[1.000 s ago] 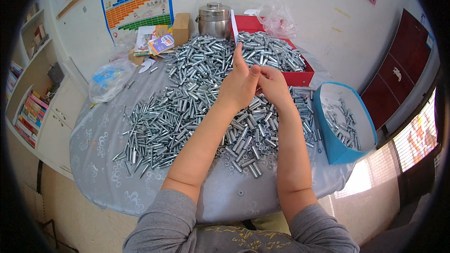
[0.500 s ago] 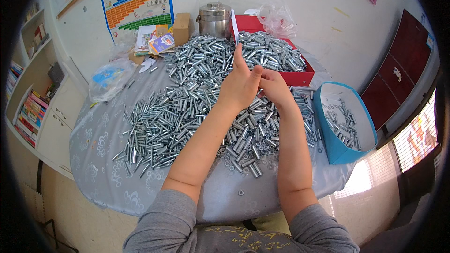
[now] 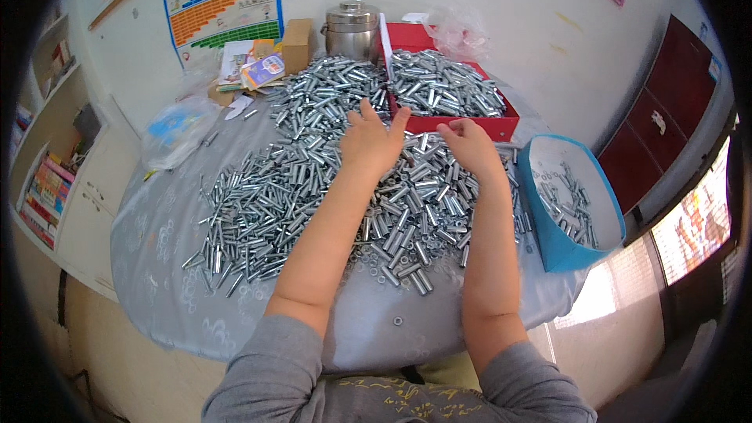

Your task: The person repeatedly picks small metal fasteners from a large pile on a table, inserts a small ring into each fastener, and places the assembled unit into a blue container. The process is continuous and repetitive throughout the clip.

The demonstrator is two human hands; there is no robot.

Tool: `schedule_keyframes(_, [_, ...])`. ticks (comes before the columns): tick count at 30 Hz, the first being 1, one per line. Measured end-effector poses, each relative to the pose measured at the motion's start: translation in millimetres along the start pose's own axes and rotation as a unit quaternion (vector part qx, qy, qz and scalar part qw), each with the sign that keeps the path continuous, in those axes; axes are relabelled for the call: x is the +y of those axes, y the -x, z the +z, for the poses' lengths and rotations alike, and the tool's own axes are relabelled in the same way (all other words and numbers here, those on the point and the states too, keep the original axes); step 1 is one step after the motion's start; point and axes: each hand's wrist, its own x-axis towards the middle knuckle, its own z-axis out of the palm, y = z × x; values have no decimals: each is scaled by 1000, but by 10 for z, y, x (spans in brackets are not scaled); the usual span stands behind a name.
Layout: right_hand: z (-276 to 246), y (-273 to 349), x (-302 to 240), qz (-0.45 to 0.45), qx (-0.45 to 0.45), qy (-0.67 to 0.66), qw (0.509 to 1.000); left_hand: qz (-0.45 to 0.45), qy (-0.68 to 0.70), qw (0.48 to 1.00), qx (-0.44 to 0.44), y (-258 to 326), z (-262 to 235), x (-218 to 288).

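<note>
A wide heap of shiny metal sleeves and bolt-like pins (image 3: 274,196) spreads over the table under both my hands. My left hand (image 3: 372,143) is above the heap's middle, fingers spread, with nothing visible in it. To its right, my right hand (image 3: 472,147) is held by the front wall of a red box (image 3: 501,127), its fingers curled toward the thumb. Whatever its fingertips may hold is too small to make out. The red box is piled with assembled metal sleeve pieces (image 3: 446,82). Small washers or nuts (image 3: 368,260) lie along the heap's near edge.
A blue fabric bin (image 3: 560,244) with some metal pieces stands at the right table edge. One loose nut (image 3: 398,320) lies near the front. At the back are a steel pot (image 3: 351,35), a cardboard box (image 3: 298,47) and booklets (image 3: 262,70); a plastic bag (image 3: 180,133) lies left.
My hands were together above the heap and have now come apart. The left moved left and spread its fingers; the right moved slightly right, fingers curled. The view shifted slightly.
</note>
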Motion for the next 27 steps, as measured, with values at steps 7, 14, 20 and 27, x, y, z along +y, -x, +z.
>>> schedule_keyframes(7, [-491, 128, -85, -26, 45, -50, 997, 73, 70, 993, 60, 47, -230, 86])
schedule_keyframes(14, [-1393, -247, 1102, 70, 4, 407, 911, 122, 136, 982, 55, 59, -233, 101])
schedule_keyframes(20, [-1389, -195, 2291, 127, -214, 321, 914, 149, 154, 976, 42, 55, -237, 134])
schedule_keyframes(27, [-1249, -133, 2046, 163, -237, 360, 888, 157, 169, 972, 42, 57, -254, 95])
